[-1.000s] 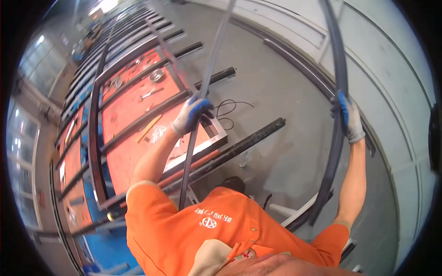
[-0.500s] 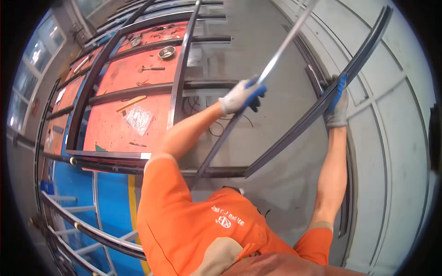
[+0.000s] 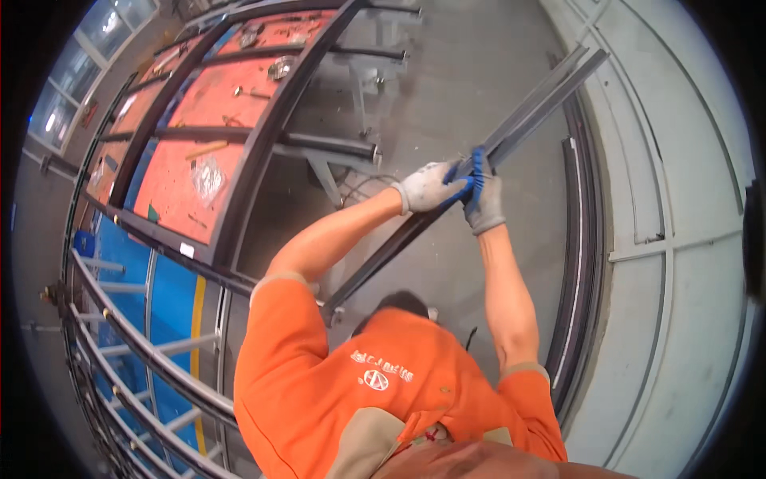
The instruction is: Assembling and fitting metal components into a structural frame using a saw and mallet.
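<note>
Two long dark metal profiles (image 3: 550, 100) lie side by side in front of me, slanting from the lower left up to the far right. My left hand (image 3: 435, 190), in a white and blue work glove, is closed round them near their middle. Right beside it my right hand (image 3: 483, 199), gloved in grey and blue, grips the profiles too, fingers uppermost. The two gloves touch, and the stretch of metal between them is hidden. The near end of the profiles reaches down close to my left elbow.
To the left stands a large dark metal frame (image 3: 239, 188) on a red-topped bench (image 3: 179, 180), with a hammer (image 3: 252, 93), a metal bowl (image 3: 281, 68) and a plastic bag (image 3: 207, 180). More long profiles (image 3: 573, 239) lie along the foot of the pale wall (image 3: 702, 303). A rack with curved rails (image 3: 159, 363) is at lower left.
My right hand has come left, away from the wall, bringing its profile against the one in my left hand. My view has shifted, and the bench frame appears farther left.
</note>
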{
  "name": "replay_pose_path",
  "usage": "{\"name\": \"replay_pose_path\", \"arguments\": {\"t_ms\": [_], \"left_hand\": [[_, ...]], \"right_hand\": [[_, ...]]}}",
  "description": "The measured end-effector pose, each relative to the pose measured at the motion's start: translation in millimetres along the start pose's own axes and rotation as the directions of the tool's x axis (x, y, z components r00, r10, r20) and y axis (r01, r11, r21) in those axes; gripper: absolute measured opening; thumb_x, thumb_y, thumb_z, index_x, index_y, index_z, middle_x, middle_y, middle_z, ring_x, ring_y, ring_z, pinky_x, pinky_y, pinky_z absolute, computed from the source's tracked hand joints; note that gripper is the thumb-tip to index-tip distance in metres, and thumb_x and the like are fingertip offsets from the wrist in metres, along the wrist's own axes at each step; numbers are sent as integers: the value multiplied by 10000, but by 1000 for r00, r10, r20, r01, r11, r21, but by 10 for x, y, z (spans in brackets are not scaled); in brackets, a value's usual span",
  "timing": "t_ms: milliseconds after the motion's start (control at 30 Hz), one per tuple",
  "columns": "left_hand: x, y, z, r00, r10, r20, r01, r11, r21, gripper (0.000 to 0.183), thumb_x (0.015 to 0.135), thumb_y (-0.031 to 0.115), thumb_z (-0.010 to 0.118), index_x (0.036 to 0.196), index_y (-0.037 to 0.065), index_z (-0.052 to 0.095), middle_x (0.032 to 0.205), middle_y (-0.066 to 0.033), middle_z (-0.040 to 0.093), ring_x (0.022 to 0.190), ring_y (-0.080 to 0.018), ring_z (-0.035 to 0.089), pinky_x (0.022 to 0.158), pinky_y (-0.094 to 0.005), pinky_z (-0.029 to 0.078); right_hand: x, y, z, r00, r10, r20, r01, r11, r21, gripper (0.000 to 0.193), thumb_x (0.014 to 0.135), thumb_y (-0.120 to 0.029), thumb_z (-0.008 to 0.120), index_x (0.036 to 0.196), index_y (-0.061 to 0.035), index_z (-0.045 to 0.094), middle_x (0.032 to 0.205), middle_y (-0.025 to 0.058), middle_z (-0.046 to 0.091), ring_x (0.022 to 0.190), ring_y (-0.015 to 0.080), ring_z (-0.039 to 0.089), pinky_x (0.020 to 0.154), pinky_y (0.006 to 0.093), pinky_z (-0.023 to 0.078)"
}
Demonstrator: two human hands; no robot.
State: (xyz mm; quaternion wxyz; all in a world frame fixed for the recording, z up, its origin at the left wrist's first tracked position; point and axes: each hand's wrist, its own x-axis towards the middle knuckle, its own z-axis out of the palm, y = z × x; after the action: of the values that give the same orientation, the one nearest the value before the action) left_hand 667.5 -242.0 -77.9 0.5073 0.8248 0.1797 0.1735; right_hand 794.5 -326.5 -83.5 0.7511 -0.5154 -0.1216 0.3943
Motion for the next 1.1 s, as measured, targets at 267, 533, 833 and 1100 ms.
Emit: {"name": "replay_pose_path", "arguments": {"t_ms": [267, 533, 833, 1100], "left_hand": [[-88, -414, 304, 821, -463, -334, 570, 703, 425, 785, 841, 493, 639, 1440, 58, 376, 1157, -215, 596, 1016, -398, 590, 891, -476, 465], [-339, -1247, 713, 481, -466, -743, 876, 230, 423, 801, 755, 374, 701, 1427, 64, 394, 1198, -211, 524, 1004, -356, 539, 916, -466, 417], [634, -1615, -565, 440, -402, -803, 898, 220, 382, 673, 739, 279, 699, 1323, 31, 477, 1091, -146, 558, 953, -302, 530, 912, -397, 404], [1471, -2250, -1039, 256, -391, -884, 966, 61, 252, 665, 736, 279, 706, 1319, 46, 487, 1094, -145, 557, 963, -305, 528, 944, -433, 391]], "right_hand": [[1276, 876, -201, 896, 391, 213, -397, 918, -14, 175, 845, -128, 693, 987, -32, 657, 852, 61, 663, 741, 171, 648, 611, 310, 545], [3026, 926, 455, 811, 534, 239, -540, 840, -41, 116, 814, -99, 639, 924, -66, 624, 807, 103, 643, 754, 284, 673, 668, 492, 568], [4662, 1128, 1399, 668, 658, 349, -674, 733, -90, 102, 782, -115, 630, 875, -85, 599, 774, 131, 641, 754, 337, 670, 766, 430, 542], [5865, 1831, 1767, 444, 811, 381, -790, 555, -261, 34, 787, -110, 599, 814, -106, 617, 828, 114, 662, 822, 343, 674, 808, 420, 518]]}}
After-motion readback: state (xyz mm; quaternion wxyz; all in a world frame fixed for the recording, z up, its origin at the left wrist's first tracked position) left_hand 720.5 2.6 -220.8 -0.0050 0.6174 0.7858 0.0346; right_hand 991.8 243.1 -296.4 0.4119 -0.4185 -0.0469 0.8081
